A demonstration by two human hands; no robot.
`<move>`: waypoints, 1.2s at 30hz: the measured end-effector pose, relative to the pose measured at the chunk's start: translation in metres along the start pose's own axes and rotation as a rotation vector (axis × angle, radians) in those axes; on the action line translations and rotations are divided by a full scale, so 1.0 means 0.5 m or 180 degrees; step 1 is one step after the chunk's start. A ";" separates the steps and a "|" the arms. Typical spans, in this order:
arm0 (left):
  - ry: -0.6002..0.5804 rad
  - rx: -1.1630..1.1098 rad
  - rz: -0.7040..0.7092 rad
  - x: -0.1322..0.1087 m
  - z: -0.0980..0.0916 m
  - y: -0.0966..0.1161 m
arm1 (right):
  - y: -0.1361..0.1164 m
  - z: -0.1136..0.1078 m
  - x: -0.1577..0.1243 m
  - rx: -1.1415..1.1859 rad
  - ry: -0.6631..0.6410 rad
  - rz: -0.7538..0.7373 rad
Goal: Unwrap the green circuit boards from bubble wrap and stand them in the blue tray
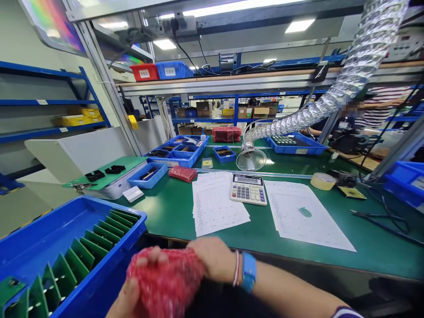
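A bundle in red bubble wrap (168,282), slightly blurred, is held in front of me below the table's front edge. My left hand (130,287) grips it from the left, thumb and fingertips pressed into the wrap. On the bundle's far right side is my right hand (213,260), closed against it, its fingertips hidden behind the wrap. What the wrap contains cannot be made out. Just left of the hands, a large blue tray (96,274) holds several green circuit boards (76,260) standing in a row.
Paper sheets (215,216), a calculator (248,190) and more sheets (304,212) lie on the green table. Behind are a smaller red wrapped packet (183,173), blue bins (149,176) and a fume hose (298,117). Tape (323,181) and pliers (374,215) are at right. A co-worker (377,108) stands beyond.
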State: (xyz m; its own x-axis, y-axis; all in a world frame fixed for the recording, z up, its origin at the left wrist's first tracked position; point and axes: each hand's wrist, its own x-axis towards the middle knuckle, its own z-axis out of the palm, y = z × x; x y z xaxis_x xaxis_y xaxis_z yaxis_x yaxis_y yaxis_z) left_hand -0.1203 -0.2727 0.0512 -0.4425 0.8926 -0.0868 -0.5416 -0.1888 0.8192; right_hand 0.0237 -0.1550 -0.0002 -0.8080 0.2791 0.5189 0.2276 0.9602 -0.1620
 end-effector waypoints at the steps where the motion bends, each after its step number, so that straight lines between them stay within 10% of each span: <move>1: 0.0313 -0.0078 0.0043 0.015 0.010 0.000 | -0.030 0.027 -0.006 0.0057 -0.0226 0.0099; 6: 0.0514 0.1162 0.0469 0.082 0.006 -0.048 | -0.122 0.078 -0.029 -0.0359 -0.0780 0.0188; 12: -0.0602 0.3848 0.1221 0.077 -0.042 -0.070 | -0.100 -0.069 -0.011 -0.0667 -0.0668 -0.0509; 19: -0.1502 0.3451 0.0404 0.004 -0.011 -0.033 | -0.022 -0.142 0.009 0.0944 -0.0291 -0.0147; 25: -0.0607 0.2654 0.0232 -0.001 0.026 -0.044 | -0.035 -0.084 0.010 0.2606 0.0307 0.1254; 29: -0.0108 0.2270 0.0339 0.022 0.020 -0.055 | -0.061 -0.047 -0.004 0.2282 0.0735 0.1113; 32: -0.0114 0.2468 0.0525 0.029 0.015 -0.056 | -0.062 -0.038 -0.008 0.2250 0.0930 0.1023; 36: -0.0494 0.3384 0.0834 0.021 0.014 -0.051 | -0.047 -0.033 -0.002 0.4154 0.0671 0.2305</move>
State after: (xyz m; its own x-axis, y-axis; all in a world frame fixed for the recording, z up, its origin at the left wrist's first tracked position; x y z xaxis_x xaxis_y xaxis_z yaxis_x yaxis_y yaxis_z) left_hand -0.1061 -0.2558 0.0336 -0.3189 0.9321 0.1717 0.4789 0.0022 0.8779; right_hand 0.0281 -0.1776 0.0171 -0.6194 0.7797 0.0914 -0.1895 -0.0355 -0.9812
